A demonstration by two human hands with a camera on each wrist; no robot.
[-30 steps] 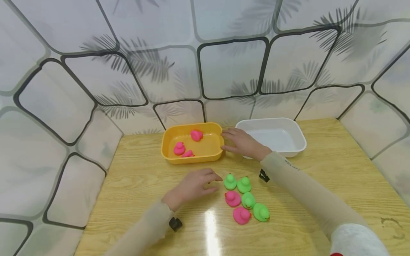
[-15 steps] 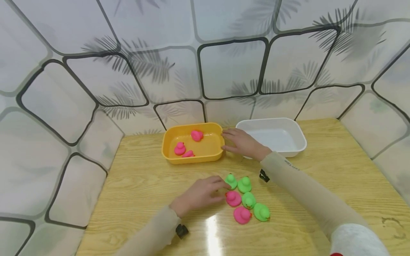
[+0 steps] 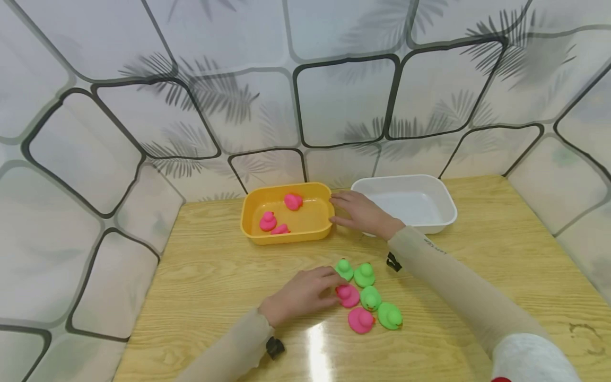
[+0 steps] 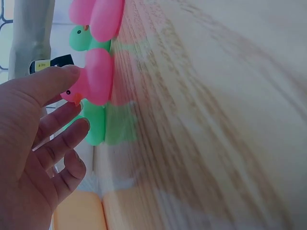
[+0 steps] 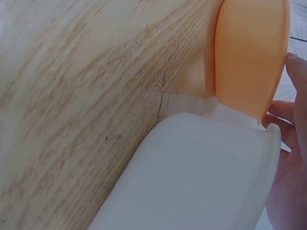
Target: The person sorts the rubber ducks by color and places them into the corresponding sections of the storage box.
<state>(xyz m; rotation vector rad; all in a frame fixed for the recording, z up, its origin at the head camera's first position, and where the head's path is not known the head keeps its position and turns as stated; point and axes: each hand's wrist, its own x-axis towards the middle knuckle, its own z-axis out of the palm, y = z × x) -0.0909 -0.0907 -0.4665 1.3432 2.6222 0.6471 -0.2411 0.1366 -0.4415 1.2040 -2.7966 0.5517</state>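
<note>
My left hand (image 3: 305, 293) is at a pink toy duck (image 3: 349, 297), its thumb and forefinger about the duck's head. The left wrist view shows the thumb (image 4: 53, 81) on the near side of that head, with the other fingers loosely bent below the beak; the forefinger is mostly hidden. My right hand (image 3: 364, 213) reaches over the white tub (image 3: 431, 229) and touches the right-end rim of the yellow tub (image 3: 267, 240) with relaxed, spread fingers. Three pink ducks (image 3: 268, 222) lie in the yellow tub.
Several green ducks (image 3: 365, 276) and a second pink duck (image 3: 361, 320) crowd close around the one at my left hand, on the wooden table (image 3: 200, 297). Patterned walls (image 3: 343, 106) stand behind both tubs and along the sides.
My left hand has moved right and slightly toward me, from beside the ducks to the pink duck's head. The right hand has kept its place at the yellow tub's rim.
</note>
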